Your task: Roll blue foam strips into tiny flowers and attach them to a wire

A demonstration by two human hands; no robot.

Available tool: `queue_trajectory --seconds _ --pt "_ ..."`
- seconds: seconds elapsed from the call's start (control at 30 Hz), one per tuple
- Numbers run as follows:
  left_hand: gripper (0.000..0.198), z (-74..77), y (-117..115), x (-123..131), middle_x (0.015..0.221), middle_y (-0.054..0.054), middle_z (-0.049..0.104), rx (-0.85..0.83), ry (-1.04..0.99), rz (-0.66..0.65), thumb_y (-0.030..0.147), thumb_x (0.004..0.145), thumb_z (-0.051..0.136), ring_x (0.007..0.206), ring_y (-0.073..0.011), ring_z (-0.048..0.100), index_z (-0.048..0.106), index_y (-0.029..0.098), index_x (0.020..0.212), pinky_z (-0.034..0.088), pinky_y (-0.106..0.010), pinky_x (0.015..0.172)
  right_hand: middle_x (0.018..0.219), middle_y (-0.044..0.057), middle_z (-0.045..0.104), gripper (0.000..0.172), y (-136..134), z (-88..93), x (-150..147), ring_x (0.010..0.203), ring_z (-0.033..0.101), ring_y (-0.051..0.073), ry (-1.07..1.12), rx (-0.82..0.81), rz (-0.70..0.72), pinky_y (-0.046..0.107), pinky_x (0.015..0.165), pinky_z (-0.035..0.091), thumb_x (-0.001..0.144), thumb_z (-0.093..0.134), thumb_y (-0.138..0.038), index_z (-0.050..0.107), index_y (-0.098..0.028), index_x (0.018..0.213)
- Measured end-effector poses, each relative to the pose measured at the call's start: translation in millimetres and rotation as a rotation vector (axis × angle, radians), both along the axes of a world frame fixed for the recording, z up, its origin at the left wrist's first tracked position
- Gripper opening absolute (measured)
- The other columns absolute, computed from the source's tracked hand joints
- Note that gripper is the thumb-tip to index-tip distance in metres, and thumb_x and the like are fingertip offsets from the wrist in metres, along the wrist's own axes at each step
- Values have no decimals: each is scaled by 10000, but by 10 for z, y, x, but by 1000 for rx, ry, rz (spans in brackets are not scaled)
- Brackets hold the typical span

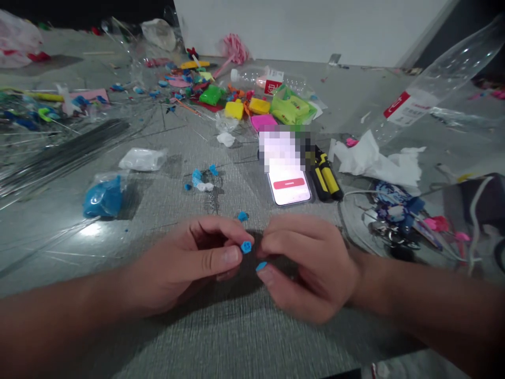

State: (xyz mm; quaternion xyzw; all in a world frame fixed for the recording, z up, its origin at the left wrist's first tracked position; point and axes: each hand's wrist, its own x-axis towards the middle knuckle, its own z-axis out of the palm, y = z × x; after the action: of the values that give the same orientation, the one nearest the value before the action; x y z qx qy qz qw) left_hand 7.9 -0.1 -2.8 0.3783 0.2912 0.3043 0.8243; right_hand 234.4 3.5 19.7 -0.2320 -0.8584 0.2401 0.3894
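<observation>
Grey tabletop against a white wall, with dark corners and a patch of glare.

A broad grey tabletop with a fine woven-looking texture (236, 337) fills nearly the whole view and runs back to a plain white wall panel (307, 26). Left of the panel lies a black unlit area (79, 10). To its right, a dark grey strip (461, 31) slopes down beside the panel's pale edge. A soft white glare (92, 229) lies on the tabletop's left side, and the near part is dimmer.

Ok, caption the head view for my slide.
Left hand pinches a blue piece, right hand beside it with a blue bit at its thumb, phone lit behind on the cluttered table.
</observation>
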Motion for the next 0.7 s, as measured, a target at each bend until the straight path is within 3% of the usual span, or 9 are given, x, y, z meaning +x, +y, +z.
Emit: queue_trajectory --seconds 0.3,0.7 --pt "119 -14 -3 -7 861 -11 629 32 87 -37 335 852 810 793 -154 612 761 299 954 525 -325 746 629 5 541 86 -13 -1 -46 571 451 139 -11 49 -49 292 521 390 861 545 -179 528 -211 784" --pt "127 -7 24 26 853 -21 661 33 87 -15 276 833 824 801 -167 653 763 285 944 556 -319 734 666 21 580 78 0 -22 -46 605 481 142 -17 52 -31 283 552 426 870 542 -157 540 -201 805"
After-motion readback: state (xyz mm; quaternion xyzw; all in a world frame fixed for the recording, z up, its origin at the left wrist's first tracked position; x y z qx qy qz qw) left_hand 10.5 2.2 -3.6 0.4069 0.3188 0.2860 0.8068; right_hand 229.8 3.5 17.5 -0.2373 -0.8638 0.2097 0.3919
